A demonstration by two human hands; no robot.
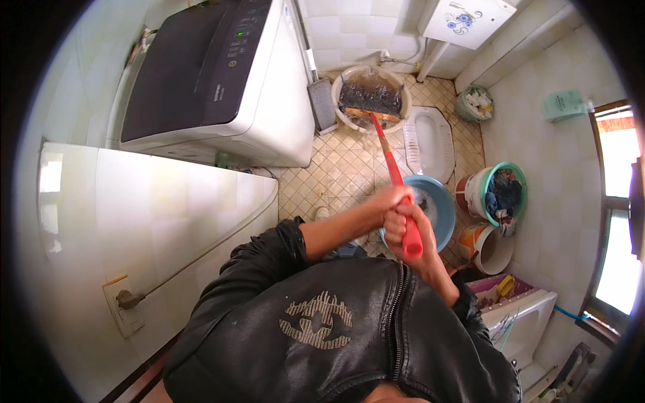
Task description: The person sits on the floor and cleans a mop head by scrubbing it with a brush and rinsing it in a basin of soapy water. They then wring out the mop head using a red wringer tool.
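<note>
My left hand [394,197] and my right hand [414,229] are closed around a red-covered pole handle [393,169], the right one nearer its end. The handle reaches away to a wide mop or broom head [372,96] with a wooden bar and dark fibres. That head lies in a pale round basin [336,112] of murky water near the far wall; whether it touches the bottom is hidden. Below my hands, a blue basin [447,214] with suds or liquid inside stands on the floor, partly covered by my hands and the handle.
A washing machine [282,101] and dustpan [322,103] stand left of the pale basin. A squat toilet [433,141] is to its right. Along the right wall are a waste bin [476,104], a bucket with a clothes-filled green basin [521,194], another bucket [496,249] and a sink [541,315].
</note>
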